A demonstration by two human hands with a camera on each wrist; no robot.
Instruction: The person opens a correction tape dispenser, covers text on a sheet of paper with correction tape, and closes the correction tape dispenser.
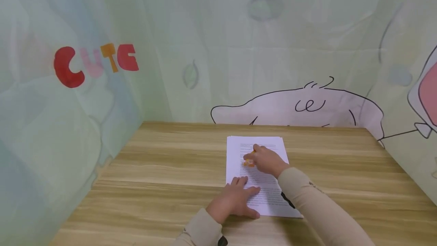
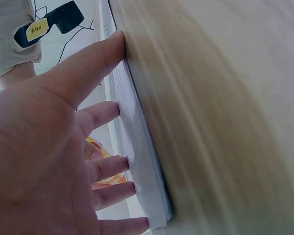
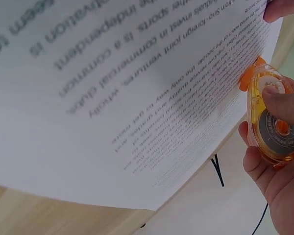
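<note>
A stack of printed paper [image 1: 235,151] lies on the wooden table, its top sheet covered in lines of text. My right hand [image 1: 269,161] grips an orange correction tape dispenser [image 3: 267,117] over the upper half of the page. In the right wrist view its orange tip is at the printed lines, and the thumb lies on the clear case. The left hand [image 1: 235,198] rests on the lower left of the paper with its fingers spread. Seen from the left wrist, those fingertips touch the sheets [image 2: 137,147].
The wooden table [image 1: 164,162] spreads around the paper on all sides. A pale printed cloth [image 1: 177,48] with cartoon drawings and coloured letters hangs behind it and along both sides. Each beige sleeve [image 1: 321,200] has a dark strap near the wrist.
</note>
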